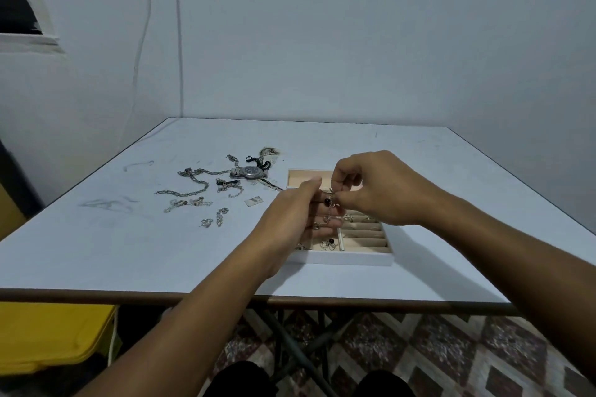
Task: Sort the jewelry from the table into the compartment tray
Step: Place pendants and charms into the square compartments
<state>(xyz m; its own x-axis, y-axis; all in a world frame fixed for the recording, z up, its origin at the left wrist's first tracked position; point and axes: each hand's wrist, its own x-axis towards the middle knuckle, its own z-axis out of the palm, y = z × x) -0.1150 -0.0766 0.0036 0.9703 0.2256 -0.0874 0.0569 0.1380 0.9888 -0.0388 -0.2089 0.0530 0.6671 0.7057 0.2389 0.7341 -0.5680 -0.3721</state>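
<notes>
I've got right grip [371, 190] pinching chain [329, 213] by its top; it hangs plumb across the spread left grip [290, 219], over tray [348, 258] near desk's [129, 251] front edge. Next move, I judge: straight down.

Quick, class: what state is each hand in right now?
Left hand: open, fingers straight beside the chain.
Right hand: pinches the chain's top.

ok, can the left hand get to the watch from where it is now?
Probably yes. The watch lies on the table left of the tray, just beyond the left hand, unblocked. But a beaded chain, pinched by the right hand, rests against its fingers, so it's busy.
</notes>
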